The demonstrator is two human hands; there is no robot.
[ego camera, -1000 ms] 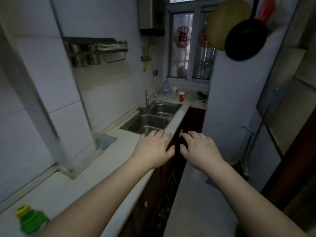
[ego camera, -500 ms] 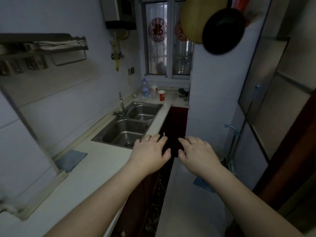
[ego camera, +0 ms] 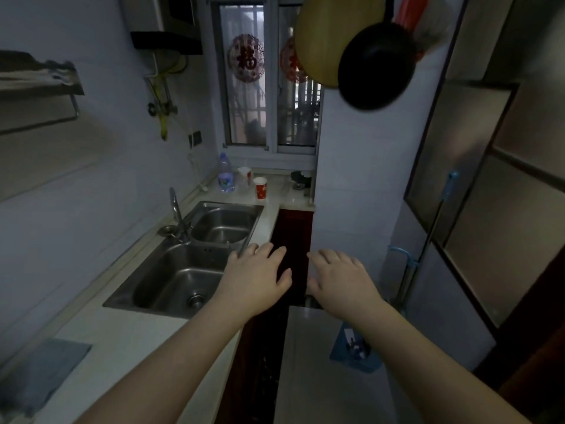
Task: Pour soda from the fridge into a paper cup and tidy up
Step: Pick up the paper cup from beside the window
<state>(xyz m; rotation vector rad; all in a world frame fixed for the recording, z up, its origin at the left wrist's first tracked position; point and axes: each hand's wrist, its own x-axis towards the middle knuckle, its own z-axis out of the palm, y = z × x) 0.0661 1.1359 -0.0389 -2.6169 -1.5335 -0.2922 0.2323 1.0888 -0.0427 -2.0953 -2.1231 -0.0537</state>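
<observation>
A narrow home kitchen: a steel double sink (ego camera: 195, 258) sits in the tabletop (ego camera: 122, 341), with a black pan (ego camera: 376, 67) hanging above and to its right.

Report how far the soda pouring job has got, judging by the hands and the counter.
Done: nothing that shows. The red paper cup stands on the far counter beside a clear plastic bottle; whether it holds anything cannot be told. In hand: nothing; the left hand and right hand are stretched forward, empty. Left: no fridge or soda is in view, so fetching, pouring and tidying all appear to remain.

aisle floor (ego camera: 308, 362) open; frying pan (ego camera: 376, 67) hangs overhead; counter (ego camera: 128, 341) left.
</observation>
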